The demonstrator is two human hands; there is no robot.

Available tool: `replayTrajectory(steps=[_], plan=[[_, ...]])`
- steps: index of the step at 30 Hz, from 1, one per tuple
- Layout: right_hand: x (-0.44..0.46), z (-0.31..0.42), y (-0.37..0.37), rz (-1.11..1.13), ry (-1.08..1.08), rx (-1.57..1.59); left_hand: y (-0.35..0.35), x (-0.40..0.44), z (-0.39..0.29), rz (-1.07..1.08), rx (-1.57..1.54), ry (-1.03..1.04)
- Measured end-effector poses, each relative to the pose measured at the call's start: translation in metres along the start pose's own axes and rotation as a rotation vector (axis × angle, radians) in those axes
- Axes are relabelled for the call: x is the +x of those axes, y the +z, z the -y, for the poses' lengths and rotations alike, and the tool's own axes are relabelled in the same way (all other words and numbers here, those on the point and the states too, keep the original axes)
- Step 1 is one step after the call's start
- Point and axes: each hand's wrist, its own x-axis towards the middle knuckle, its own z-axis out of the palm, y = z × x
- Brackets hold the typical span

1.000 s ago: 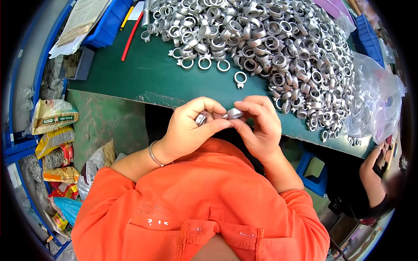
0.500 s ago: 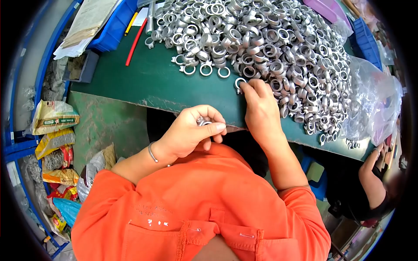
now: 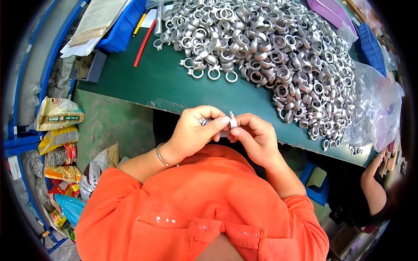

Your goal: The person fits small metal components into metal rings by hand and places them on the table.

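Evidently the papers [image 3: 98,18] and the blue bin [image 3: 116,41] sit out at the left end of the bench [image 3: 143,82], probably to leave the near edge free for handwork; the yellow stick [image 3: 139,25] and red stick [image 3: 144,43] lie beside the bin, clear of the hands; the left hand [image 3: 196,130] is curled, its thumb pressed in toward the forefinger, with a metal piece [image 3: 203,122] tucked in its grip, likely so that the tips stay free for other work; to its right, the ring [image 3: 233,124] is held up just off the bench's near edge, close to the body, pinched between the thumb and fingers of the right hand [image 3: 257,135], which seems a steady hold with its edge left bare; whether the left thumb touches it or stops just beside it, I cannot say; the heap [image 3: 278,48] spreads beyond both hands, presumably to be within easy reach; the plastic bag [image 3: 374,100] lies against its right side.

As for writing, the sack [image 3: 60,115] at far left bears a green band with pale lettering, too small to read; the papers' print is likewise illegible; the orange shirt [image 3: 174,243] shows small white marks and faint dark characters on the chest, none readable.
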Motion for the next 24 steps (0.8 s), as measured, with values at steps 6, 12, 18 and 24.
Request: replayTrajectory(steps=[6, 12, 18, 24], plan=[[0.002, -0.004, -0.004, 0.005, -0.245, -0.251, -0.003, -0.002, 0.003, 0.036, -0.073, -0.065], [0.004, -0.002, -0.006, -0.008, -0.471, -0.409, -0.003, -0.001, 0.004, 0.038, 0.033, -0.063], [-0.003, -0.003, -0.003, -0.088, -0.020, 0.291, -0.003, -0.001, 0.010, 0.063, 0.394, 0.429], [0.000, 0.004, -0.006, -0.008, 0.155, 0.345, -0.005, 0.000, 0.013, 0.071, 0.454, 0.496]])
